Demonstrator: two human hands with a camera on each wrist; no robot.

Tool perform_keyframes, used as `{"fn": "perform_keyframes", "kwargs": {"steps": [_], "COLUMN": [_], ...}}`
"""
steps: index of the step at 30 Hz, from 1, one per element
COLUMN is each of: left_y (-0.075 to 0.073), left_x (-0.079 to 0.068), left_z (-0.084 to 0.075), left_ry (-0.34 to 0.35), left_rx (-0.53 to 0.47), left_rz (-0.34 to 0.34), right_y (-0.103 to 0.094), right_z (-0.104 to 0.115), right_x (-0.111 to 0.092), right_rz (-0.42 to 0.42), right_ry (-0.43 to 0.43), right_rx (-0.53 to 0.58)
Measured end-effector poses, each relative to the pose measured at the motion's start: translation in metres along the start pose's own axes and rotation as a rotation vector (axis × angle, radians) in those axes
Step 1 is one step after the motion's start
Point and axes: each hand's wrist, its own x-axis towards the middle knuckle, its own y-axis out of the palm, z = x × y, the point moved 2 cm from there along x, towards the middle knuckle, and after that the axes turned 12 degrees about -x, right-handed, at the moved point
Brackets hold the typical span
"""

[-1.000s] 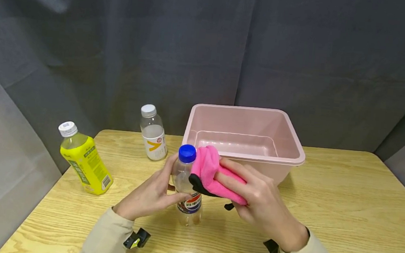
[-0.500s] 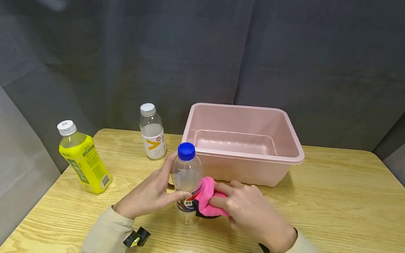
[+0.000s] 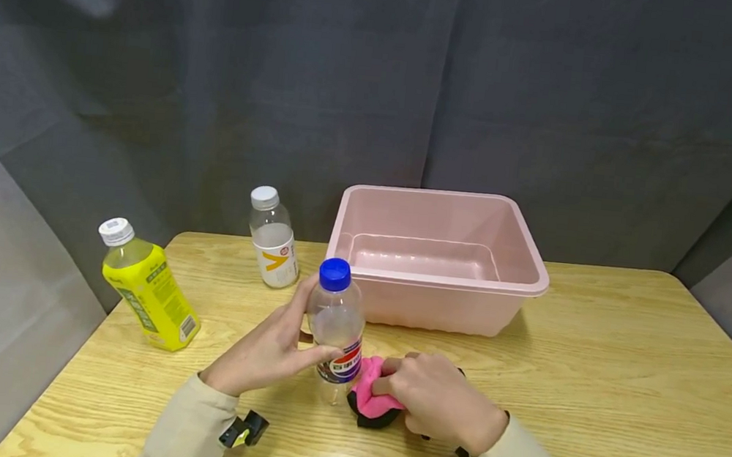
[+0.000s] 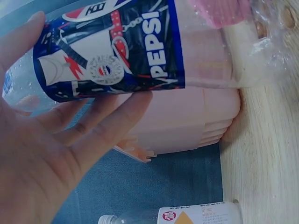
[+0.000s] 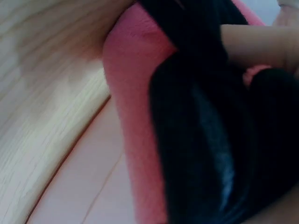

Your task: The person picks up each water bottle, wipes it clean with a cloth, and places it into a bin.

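A clear plastic Pepsi bottle (image 3: 334,317) with a blue cap stands upright, close in front of the pink bin. My left hand (image 3: 264,351) grips it from the left, thumb across the front of its label. The left wrist view shows fingers behind the dark Pepsi label (image 4: 112,51). On the bottle's right side, low down, my right hand (image 3: 442,398) holds a bunched pink cloth (image 3: 372,391) with black edging against or right beside the bottle's lower part. In the right wrist view the pink and black cloth (image 5: 128,79) fills much of the picture, hiding most of the fingers.
A pink plastic bin (image 3: 434,305) sits behind the bottle. At the back left stands a white-capped bottle with a white label (image 3: 276,253); farther left is a yellow-labelled bottle (image 3: 157,297). A dark curtain (image 3: 381,75) hangs behind the wooden table (image 3: 621,400).
My right hand has moved the cloth from the bottle's shoulder down its right side to near its base. The left hand keeps its grip on the bottle.
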Motion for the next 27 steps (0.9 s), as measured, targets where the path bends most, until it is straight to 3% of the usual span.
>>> {"fn": "perform_keyframes", "kwargs": {"steps": [4,13,21,24,27], "left_y": [0.000,0.000,0.001,0.001,0.001], "left_x": [-0.001,0.000,0.000,0.000,0.000], "left_z": [-0.001,-0.001,-0.001,-0.001,-0.002], "left_ry": [0.006,0.026,0.060,0.049,0.036], "left_rx": [0.011,0.016,0.022,0.020,0.014], "left_rz": [-0.005,0.000,0.001,0.000,0.001], "right_y": [-0.008,-0.038,-0.059,-0.062,-0.063], "right_z": [-0.006,-0.017,-0.019,-0.019,-0.018], "right_x": [-0.001,-0.005,-0.008,-0.008,-0.008], "right_rz": [-0.077,-0.552,-0.949,-1.055,-1.111], "right_ry": [0.043,0.195,0.274,0.270,0.268], "right_rx": [0.037,0.102,0.269,0.299,0.340]}}
